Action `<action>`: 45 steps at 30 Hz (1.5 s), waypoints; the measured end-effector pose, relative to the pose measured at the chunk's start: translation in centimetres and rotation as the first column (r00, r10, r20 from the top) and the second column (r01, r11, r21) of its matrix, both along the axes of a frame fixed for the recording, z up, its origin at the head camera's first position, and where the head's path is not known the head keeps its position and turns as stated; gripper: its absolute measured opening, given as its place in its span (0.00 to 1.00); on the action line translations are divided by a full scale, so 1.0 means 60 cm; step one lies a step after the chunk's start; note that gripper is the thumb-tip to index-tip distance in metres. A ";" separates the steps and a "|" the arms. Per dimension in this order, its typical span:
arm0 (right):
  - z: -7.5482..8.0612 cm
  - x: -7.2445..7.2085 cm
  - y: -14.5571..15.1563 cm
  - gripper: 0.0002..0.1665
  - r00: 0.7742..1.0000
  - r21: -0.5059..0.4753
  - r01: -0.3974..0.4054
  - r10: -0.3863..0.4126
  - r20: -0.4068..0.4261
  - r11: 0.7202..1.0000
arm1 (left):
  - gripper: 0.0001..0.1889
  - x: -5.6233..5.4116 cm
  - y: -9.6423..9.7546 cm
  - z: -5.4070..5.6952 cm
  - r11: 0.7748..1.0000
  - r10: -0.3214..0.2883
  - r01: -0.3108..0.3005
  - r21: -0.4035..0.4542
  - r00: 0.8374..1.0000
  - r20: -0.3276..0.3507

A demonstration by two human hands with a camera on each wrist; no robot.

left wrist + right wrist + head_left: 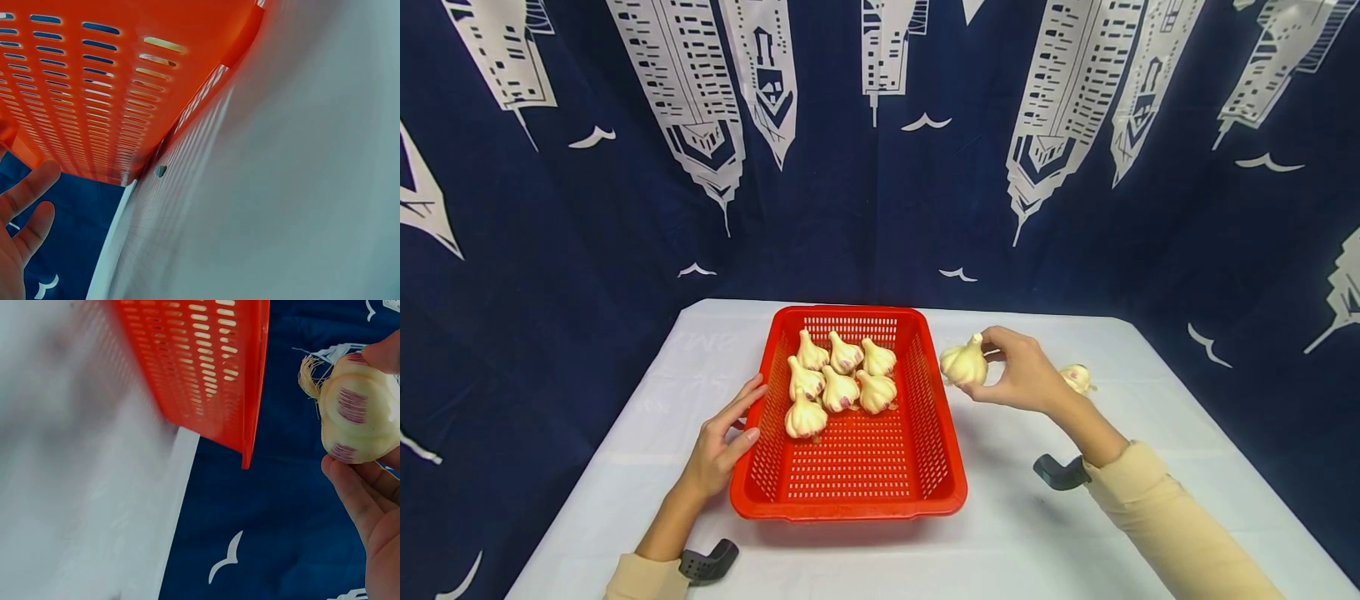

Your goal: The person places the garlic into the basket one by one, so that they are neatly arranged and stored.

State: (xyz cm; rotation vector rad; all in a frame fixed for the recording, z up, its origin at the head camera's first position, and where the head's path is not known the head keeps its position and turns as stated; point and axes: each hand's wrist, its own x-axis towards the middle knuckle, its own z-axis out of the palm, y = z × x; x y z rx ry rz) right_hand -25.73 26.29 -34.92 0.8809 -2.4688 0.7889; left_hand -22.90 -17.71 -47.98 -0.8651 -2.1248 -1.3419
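A red plastic basket with slotted walls stands on the white table, with several garlic bulbs grouped in its far left part. My left hand rests at the basket's left rim, fingers extended along it. Just right of the basket, my right hand pinches one garlic bulb between thumb and fingers, raised above the table. The right wrist view shows this held bulb with purple streaks and dry roots pointing toward the basket wall.
Behind my right wrist another garlic bulb lies on the white table. A dark blue curtain printed with white buildings and birds hangs behind the table's far edge.
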 end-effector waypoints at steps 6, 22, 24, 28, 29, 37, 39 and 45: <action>0.006 -0.003 -0.020 0.27 0.999 -0.023 -0.053 0.053 0.001 0.998 | 0.28 0.002 0.002 0.003 1.000 -0.002 0.002 0.008 1.000 -0.007; 0.036 -0.008 -0.073 0.28 0.991 0.035 -0.116 0.113 0.070 0.993 | 0.29 -0.001 0.006 0.008 0.999 0.012 -0.011 0.030 0.999 -0.035; 0.040 -0.010 -0.081 0.29 0.989 0.041 -0.133 0.129 0.073 0.990 | 0.29 -0.001 0.006 0.007 0.999 0.017 -0.016 0.034 0.999 -0.034; 0.047 -0.014 -0.097 0.29 0.983 0.041 -0.165 0.161 0.084 0.985 | 0.29 -0.001 0.005 0.007 1.000 0.017 -0.016 0.022 0.999 -0.029; 0.048 -0.014 -0.101 0.30 0.983 0.042 -0.168 0.164 0.087 0.985 | 0.29 -0.001 0.005 0.007 1.000 0.016 -0.015 0.018 0.999 -0.028; 0.053 -0.016 -0.127 0.32 0.984 0.073 -0.141 0.131 0.118 0.987 | 0.29 0.001 0.007 0.005 0.999 0.015 -0.014 0.033 1.000 -0.028; 0.055 -0.017 -0.134 0.32 0.983 0.067 -0.142 0.133 0.126 0.988 | 0.29 0.002 0.007 0.004 0.999 0.019 -0.018 0.036 0.999 -0.028; 0.062 -0.020 -0.160 0.33 0.975 0.053 -0.168 0.159 0.153 0.984 | 0.29 0.004 0.007 0.006 0.999 0.017 -0.016 0.045 0.999 -0.030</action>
